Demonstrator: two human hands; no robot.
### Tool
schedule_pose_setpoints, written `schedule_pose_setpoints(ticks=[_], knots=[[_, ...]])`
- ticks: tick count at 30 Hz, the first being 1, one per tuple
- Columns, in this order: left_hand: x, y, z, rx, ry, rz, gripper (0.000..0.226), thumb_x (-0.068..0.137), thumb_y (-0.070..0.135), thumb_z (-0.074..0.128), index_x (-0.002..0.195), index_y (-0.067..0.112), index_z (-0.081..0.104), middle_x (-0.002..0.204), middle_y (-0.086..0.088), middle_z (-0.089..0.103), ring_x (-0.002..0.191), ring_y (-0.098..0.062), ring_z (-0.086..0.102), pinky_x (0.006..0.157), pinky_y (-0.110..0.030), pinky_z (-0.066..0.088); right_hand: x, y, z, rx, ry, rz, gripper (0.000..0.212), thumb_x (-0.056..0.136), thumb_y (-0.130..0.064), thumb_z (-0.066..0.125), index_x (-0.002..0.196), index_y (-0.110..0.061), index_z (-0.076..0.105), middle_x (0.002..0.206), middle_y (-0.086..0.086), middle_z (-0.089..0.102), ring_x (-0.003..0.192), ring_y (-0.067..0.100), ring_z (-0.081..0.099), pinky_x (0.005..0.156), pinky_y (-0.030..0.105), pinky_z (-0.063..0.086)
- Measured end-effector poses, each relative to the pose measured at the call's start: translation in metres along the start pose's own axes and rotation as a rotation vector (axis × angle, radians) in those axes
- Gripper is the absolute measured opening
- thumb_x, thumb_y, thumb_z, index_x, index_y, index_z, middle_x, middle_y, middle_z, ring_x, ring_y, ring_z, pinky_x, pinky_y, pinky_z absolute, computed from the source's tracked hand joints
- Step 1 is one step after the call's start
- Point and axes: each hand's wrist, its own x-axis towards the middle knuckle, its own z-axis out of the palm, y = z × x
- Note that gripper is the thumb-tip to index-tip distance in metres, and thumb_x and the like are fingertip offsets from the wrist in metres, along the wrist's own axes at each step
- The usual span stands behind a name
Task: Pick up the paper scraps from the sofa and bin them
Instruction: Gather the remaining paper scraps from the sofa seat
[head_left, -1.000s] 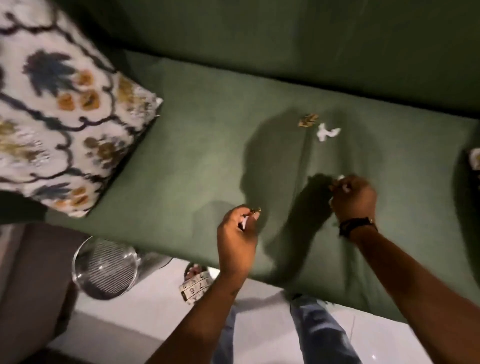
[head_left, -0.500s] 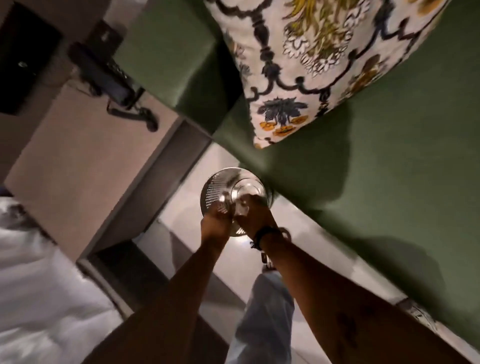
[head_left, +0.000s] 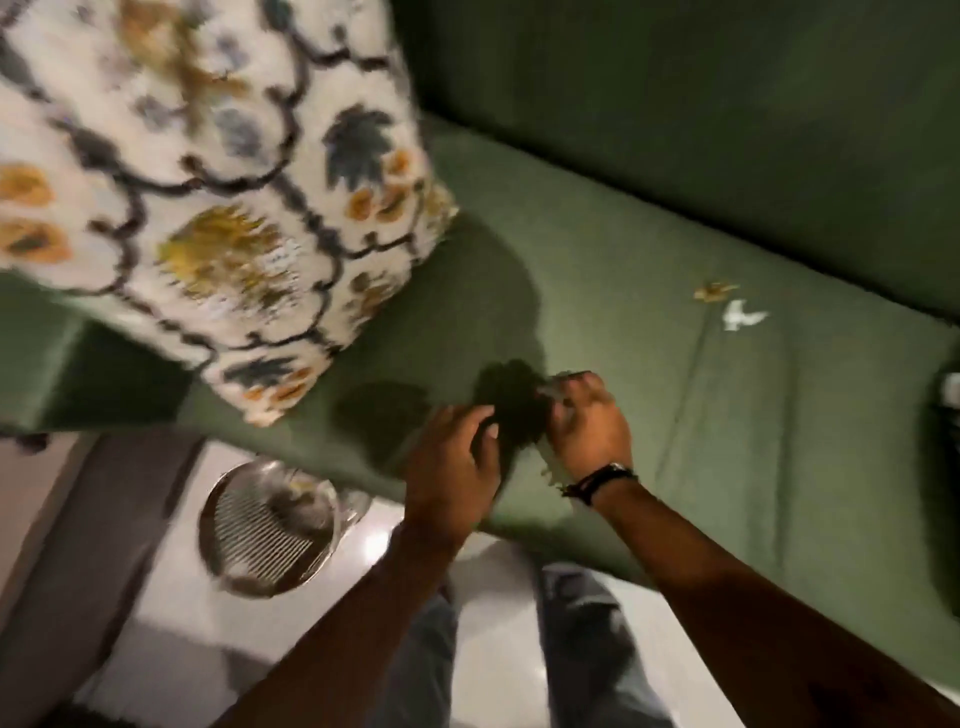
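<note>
Two paper scraps lie on the green sofa seat (head_left: 649, 249) near the backrest: a yellow-brown scrap (head_left: 716, 292) and a white crumpled scrap (head_left: 740, 316) just right of it. A round metal mesh bin (head_left: 270, 525) stands on the floor under the sofa's front edge, to the left. My left hand (head_left: 457, 457) hovers over the front edge, fingers loosely curled and apart, nothing seen in it. My right hand (head_left: 587, 421), with a dark wristband, is beside it over the seat. Its fingertips are blurred, so any hold is unclear.
A large patterned cushion (head_left: 208, 208) leans at the sofa's left end, above the bin. A dark object with something white on it (head_left: 950, 389) sits at the right edge of the seat. My jeans-clad legs (head_left: 582, 623) stand on the pale floor.
Both hands held scraps over the seat, then went down together over the bin. They are now back above the sofa's front edge, and the view has swung right again.
</note>
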Motion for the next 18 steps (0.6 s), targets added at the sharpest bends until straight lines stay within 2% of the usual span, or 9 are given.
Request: schedule_pose_setpoints(ticks=[2, 5, 8, 11, 14, 16, 18], knots=[[0.034, 0.047, 0.045, 0.050, -0.090, 0.069, 0.027, 0.090, 0.021, 0.062, 0.116, 0.015, 0.068, 0.116, -0.015, 0.068, 0.108, -0.034, 0.064, 0.093, -0.040, 0.052, 0.028, 0.059, -0.043, -0.055, 0.113, 0.197, 0.033, 0.085, -0.009, 0.058, 0.119, -0.008, 0.060, 0.125, 0.020, 0.055, 0.105, 0.038, 0.059, 0.085, 0.040, 0.052], [0.087, 0.095, 0.109, 0.141, -0.274, 0.174, 0.035, 0.090, 0.022, 0.062, 0.125, 0.016, 0.062, 0.125, -0.014, 0.064, 0.117, -0.033, 0.059, 0.102, -0.042, 0.048, 0.070, 0.137, -0.086, -0.071, 0.133, 0.399, 0.047, 0.089, -0.017, 0.061, 0.133, -0.012, 0.047, 0.136, 0.020, 0.042, 0.115, 0.038, 0.053, 0.099, 0.041, 0.046], [0.139, 0.130, 0.177, 0.227, -0.326, 0.245, 0.039, 0.092, 0.022, 0.060, 0.130, 0.014, 0.058, 0.134, -0.017, 0.058, 0.126, -0.037, 0.052, 0.107, -0.048, 0.044, 0.111, 0.197, -0.108, 0.009, 0.114, 0.428, 0.050, 0.089, -0.020, 0.064, 0.135, -0.014, 0.044, 0.134, 0.020, 0.043, 0.115, 0.038, 0.052, 0.102, 0.044, 0.046], [0.181, 0.168, 0.231, 0.223, -0.316, 0.270, 0.045, 0.091, 0.021, 0.064, 0.134, 0.010, 0.054, 0.139, -0.019, 0.053, 0.131, -0.036, 0.048, 0.109, -0.044, 0.041, 0.140, 0.228, -0.112, 0.003, 0.083, 0.380, 0.042, 0.089, -0.023, 0.065, 0.129, -0.017, 0.051, 0.132, 0.015, 0.045, 0.116, 0.033, 0.052, 0.104, 0.044, 0.046], [0.206, 0.188, 0.267, 0.379, -0.321, 0.363, 0.034, 0.086, 0.028, 0.068, 0.119, 0.018, 0.065, 0.130, -0.012, 0.058, 0.121, -0.033, 0.054, 0.095, -0.037, 0.045, 0.157, 0.238, -0.107, -0.075, 0.093, 0.276, 0.021, 0.093, -0.016, 0.056, 0.112, -0.011, 0.064, 0.121, 0.016, 0.054, 0.104, 0.034, 0.058, 0.095, 0.042, 0.050], [0.210, 0.193, 0.269, 0.428, -0.271, 0.365, 0.014, 0.087, 0.026, 0.067, 0.098, 0.018, 0.069, 0.115, -0.009, 0.063, 0.107, -0.030, 0.059, 0.077, -0.033, 0.043, 0.158, 0.231, -0.102, -0.109, 0.079, 0.200, 0.021, 0.094, -0.011, 0.049, 0.103, -0.009, 0.068, 0.113, 0.018, 0.059, 0.095, 0.034, 0.061, 0.084, 0.041, 0.052], [0.203, 0.192, 0.263, 0.351, -0.225, 0.313, 0.009, 0.089, 0.019, 0.065, 0.084, 0.013, 0.069, 0.106, -0.010, 0.065, 0.095, -0.029, 0.062, 0.068, -0.030, 0.038, 0.153, 0.223, -0.104, -0.051, 0.107, 0.205, 0.023, 0.094, -0.009, 0.048, 0.098, -0.008, 0.070, 0.111, 0.017, 0.061, 0.092, 0.034, 0.061, 0.081, 0.041, 0.052]])
